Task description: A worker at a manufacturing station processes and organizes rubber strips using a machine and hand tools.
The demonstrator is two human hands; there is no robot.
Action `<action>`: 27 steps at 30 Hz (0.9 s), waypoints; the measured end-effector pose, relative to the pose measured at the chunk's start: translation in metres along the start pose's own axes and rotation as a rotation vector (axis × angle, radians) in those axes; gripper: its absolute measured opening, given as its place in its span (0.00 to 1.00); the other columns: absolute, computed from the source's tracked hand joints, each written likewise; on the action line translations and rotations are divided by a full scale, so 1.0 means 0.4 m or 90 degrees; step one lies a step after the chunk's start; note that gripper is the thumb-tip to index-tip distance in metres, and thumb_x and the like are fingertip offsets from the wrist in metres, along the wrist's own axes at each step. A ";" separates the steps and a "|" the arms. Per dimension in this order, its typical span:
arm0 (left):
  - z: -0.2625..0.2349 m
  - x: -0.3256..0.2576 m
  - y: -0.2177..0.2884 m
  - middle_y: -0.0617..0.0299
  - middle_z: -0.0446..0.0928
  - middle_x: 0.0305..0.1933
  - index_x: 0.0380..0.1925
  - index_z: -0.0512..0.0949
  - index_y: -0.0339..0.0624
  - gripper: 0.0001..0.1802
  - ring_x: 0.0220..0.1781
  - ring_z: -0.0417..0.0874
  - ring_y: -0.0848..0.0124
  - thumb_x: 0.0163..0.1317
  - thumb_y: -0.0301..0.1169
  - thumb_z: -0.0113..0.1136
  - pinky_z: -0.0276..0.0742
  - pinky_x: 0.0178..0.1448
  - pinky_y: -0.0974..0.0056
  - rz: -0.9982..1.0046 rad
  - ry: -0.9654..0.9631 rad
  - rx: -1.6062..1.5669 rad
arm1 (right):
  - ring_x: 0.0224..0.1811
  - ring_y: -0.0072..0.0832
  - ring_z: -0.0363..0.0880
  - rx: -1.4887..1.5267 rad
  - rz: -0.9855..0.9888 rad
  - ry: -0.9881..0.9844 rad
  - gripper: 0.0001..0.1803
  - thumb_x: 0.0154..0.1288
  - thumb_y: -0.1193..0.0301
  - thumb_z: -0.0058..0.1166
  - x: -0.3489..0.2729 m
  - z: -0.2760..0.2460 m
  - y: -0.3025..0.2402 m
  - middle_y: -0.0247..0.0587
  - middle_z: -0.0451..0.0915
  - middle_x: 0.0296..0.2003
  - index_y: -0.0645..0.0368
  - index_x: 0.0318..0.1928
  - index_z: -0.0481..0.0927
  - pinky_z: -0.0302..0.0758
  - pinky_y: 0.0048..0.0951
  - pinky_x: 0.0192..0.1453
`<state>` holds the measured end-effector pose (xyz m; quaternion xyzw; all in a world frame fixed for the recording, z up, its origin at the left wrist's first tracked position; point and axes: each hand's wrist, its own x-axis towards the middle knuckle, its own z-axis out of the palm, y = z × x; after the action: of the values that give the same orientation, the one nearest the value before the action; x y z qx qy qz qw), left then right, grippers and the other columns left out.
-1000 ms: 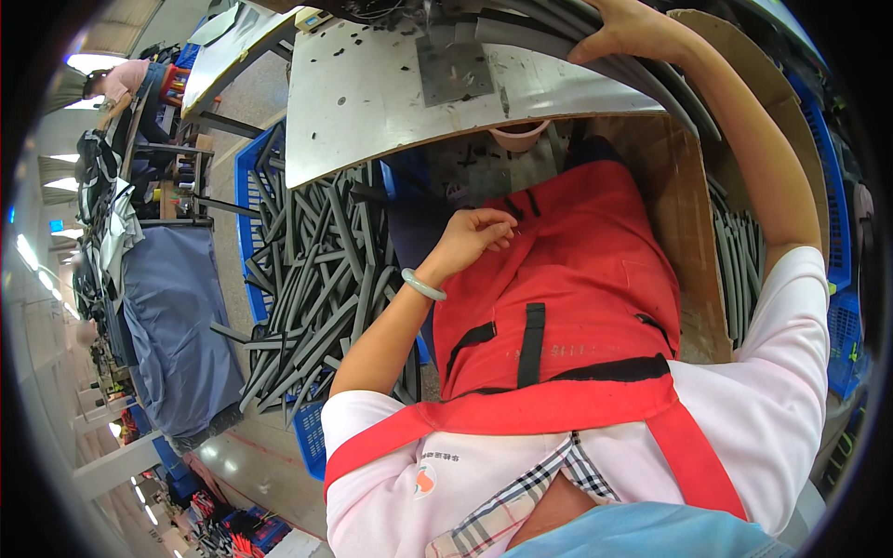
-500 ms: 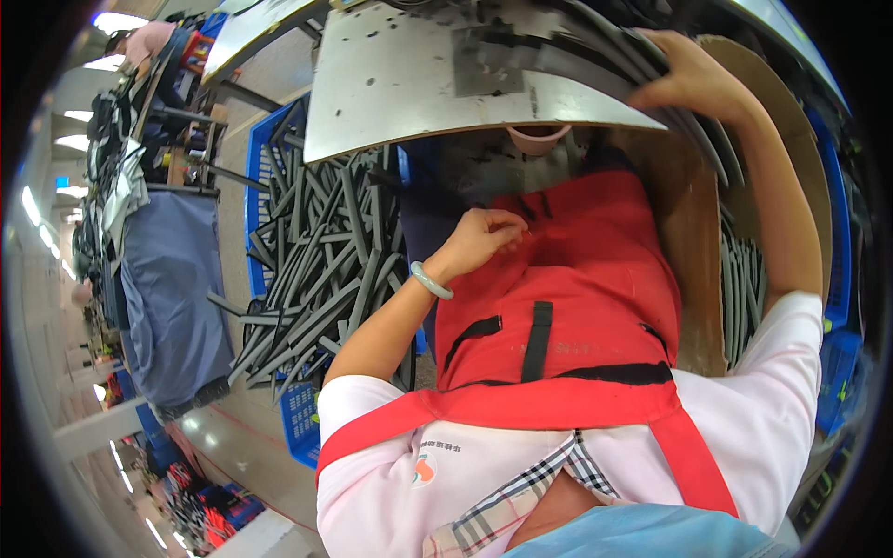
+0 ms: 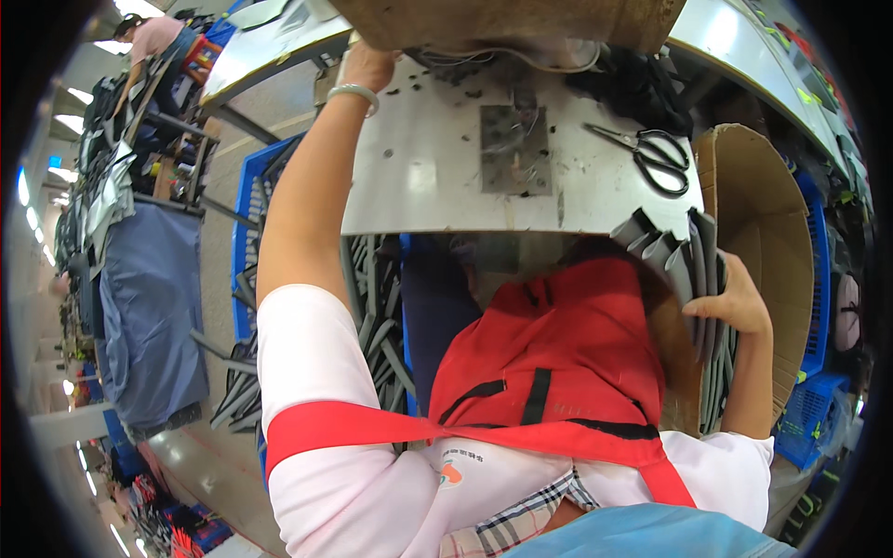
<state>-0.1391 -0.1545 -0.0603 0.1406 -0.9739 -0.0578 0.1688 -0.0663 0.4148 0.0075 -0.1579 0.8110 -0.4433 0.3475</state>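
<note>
My right hand (image 3: 735,298) is closed round a bundle of flat grey strips (image 3: 674,256) at the table's right front corner. The bundle's upper ends fan out beside the white tabletop (image 3: 419,186), and a cardboard box (image 3: 763,205) stands beside it. My left arm is stretched far forward; the left hand (image 3: 369,67) is at the tabletop's far left, next to a brown board (image 3: 521,23). Its fingers are mostly hidden, so whether they grip anything does not show. Black-handled scissors (image 3: 660,163) lie at the right of the tabletop, beyond the bundle.
A dark square plate (image 3: 516,153) is set in the tabletop, with small black scraps around. Left of my lap, many grey strips (image 3: 377,316) fill a blue basket (image 3: 244,205). Black cloth (image 3: 642,88) lies at the back right. Another person (image 3: 153,42) works at the far left.
My right hand has brought the grey strips from above the tabletop down to its right front corner. My left hand has gone from my lap to the far left of the table.
</note>
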 end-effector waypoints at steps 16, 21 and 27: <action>0.188 0.163 -0.175 0.45 0.69 0.64 0.61 0.71 0.47 0.29 0.65 0.70 0.51 0.59 0.39 0.63 0.68 0.66 0.56 0.105 0.063 0.013 | 0.44 0.21 0.72 0.020 0.029 -0.050 0.40 0.33 0.62 0.80 0.040 -0.031 -0.018 0.33 0.78 0.41 0.66 0.50 0.78 0.70 0.23 0.52; 0.162 0.193 -0.260 0.46 0.66 0.66 0.62 0.70 0.48 0.30 0.66 0.67 0.52 0.60 0.40 0.62 0.65 0.68 0.56 0.105 0.068 0.039 | 0.41 0.20 0.72 0.027 0.015 -0.013 0.39 0.34 0.62 0.80 0.035 -0.018 -0.027 0.31 0.77 0.38 0.65 0.48 0.78 0.70 0.23 0.49; 0.204 0.202 -0.190 0.47 0.64 0.68 0.64 0.68 0.49 0.30 0.69 0.64 0.53 0.62 0.41 0.60 0.63 0.69 0.56 0.134 0.082 0.057 | 0.38 0.19 0.71 0.013 0.013 -0.033 0.35 0.35 0.63 0.79 0.059 -0.018 -0.015 0.29 0.76 0.35 0.64 0.46 0.79 0.70 0.21 0.46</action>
<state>-0.2209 -0.2454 -0.1238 0.0487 -0.9720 0.0132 0.2293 -0.0883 0.4024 0.0051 -0.1577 0.7986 -0.4438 0.3747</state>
